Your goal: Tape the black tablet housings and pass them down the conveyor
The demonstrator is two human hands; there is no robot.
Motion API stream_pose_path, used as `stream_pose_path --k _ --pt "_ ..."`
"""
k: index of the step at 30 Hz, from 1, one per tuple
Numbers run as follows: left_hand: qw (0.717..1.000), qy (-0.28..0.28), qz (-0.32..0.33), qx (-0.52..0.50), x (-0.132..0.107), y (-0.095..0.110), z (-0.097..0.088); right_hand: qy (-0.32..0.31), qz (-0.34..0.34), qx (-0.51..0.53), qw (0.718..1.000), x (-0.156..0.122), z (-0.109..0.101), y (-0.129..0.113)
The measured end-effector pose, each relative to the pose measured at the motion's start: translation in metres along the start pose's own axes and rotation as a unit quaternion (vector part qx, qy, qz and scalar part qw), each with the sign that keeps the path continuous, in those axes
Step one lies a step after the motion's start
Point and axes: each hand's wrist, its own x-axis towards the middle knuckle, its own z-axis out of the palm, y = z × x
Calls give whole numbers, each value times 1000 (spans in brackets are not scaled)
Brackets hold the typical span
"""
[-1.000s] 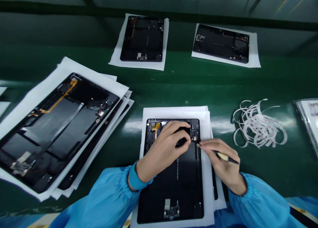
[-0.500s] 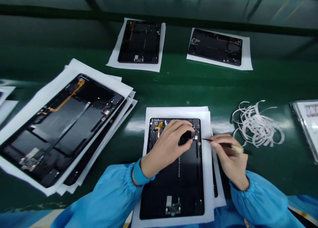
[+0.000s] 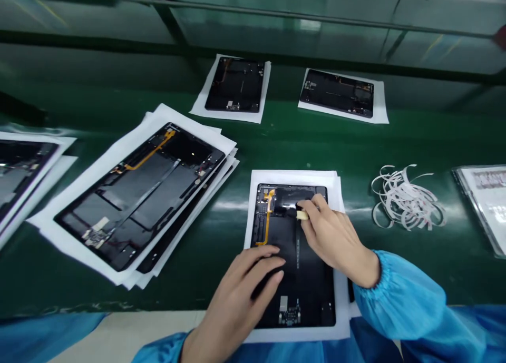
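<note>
An opened black tablet back housing (image 3: 314, 278) lies on white sheets in front of me, with an orange flex cable (image 3: 267, 223) along its upper left. My left hand (image 3: 241, 284) rests over its left side, fingers stretched and slightly apart, holding nothing. My right hand (image 3: 332, 236) is closed on a slim tool with a cream-coloured end (image 3: 302, 215); most of it is hidden by the fingers. That end is at the lower edge of a glossy black piece (image 3: 285, 199) in the upper part of the housing. Whether it touches, I cannot tell.
To the left, more housings (image 3: 138, 194) are stacked with white sheets between them. Two others (image 3: 236, 84) (image 3: 338, 93) lie on sheets at the back of the green table (image 3: 272, 147). Curled white strips (image 3: 407, 199) and a clear-edged tray (image 3: 480, 205) are on the right.
My left hand has let go of a black piece and moved down to the housing's left side. My right hand has moved left over the housing, the tool's cream end now towards it. The view has shifted.
</note>
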Motion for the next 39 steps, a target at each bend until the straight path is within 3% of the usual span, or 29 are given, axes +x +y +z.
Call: stream_pose_path --k 4,8,10,13,17,19,23,28,30,36,39 --pt "1000 -9 8 -23 -11 4 14 -24 15 -7 1000 4 9 5" --pt "986 -27 -81 -146 -5 13 15 19 -23 125 992 -8 -7 1" --pt "958 -32 -141 -247 -3 21 12 35 -70 173 982 -29 -22 -9" --pt "896 -43 -208 -390 -3 31 10 69 -156 144 975 -68 -36 -28" --pt "831 -59 -259 -488 -9 38 12 110 -181 89 973 -99 -30 -42" --pt "815 -72 -273 -506 -9 37 15 122 -185 94 971 -101 -25 -42" --pt "837 -61 -259 -478 -5 35 18 153 -186 102 965 -98 -23 -34" --pt "936 0 -136 -324 -4 41 22 144 -155 67 975 -101 -24 -24" --pt "960 21 -77 -268 -4 43 24 147 -160 34 975 -102 -25 -22" --pt "985 47 64 -151 -4 43 22 163 -185 -23 969 -98 -27 -22" --pt "987 36 92 -124 -4 43 19 170 -193 -34 966 -96 -23 -24"
